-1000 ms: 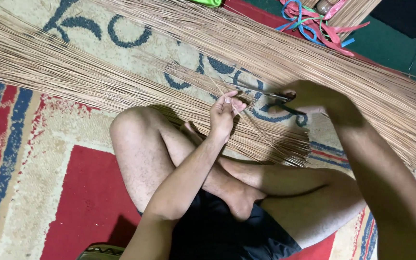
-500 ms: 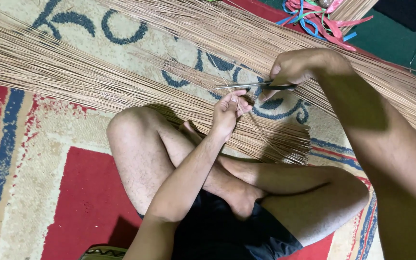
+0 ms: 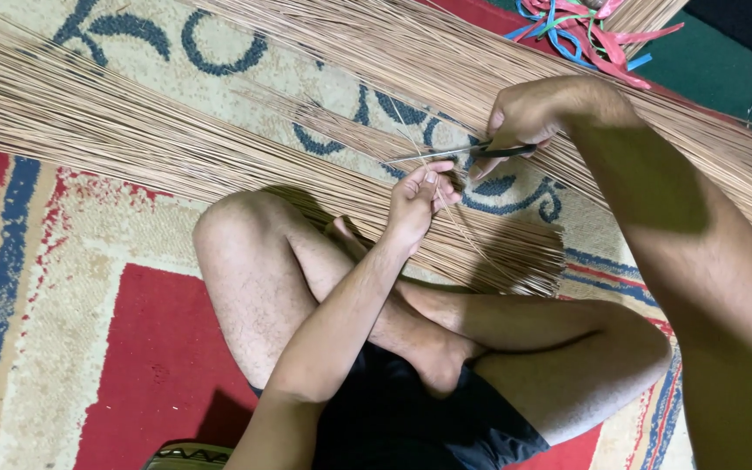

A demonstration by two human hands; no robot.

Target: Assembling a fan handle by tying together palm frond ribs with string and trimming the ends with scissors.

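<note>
I sit cross-legged on a patterned carpet. My left hand pinches a thin pale stick between thumb and fingertips, just above my knee. My right hand grips a knife by its dark handle, the slim blade pointing left and lying against the stick near my left fingertips. Long bundles of the same thin sticks lie spread across the carpet in front of me.
The carpet is cream, red and blue. A second layer of sticks runs diagonally towards the upper right. A tangle of pink and blue plastic strips lies at the top right, beside a dark green surface.
My right hand with the knife has moved up and away from my body along the stick. The left hand has stayed almost in place, still pinching the stick.
</note>
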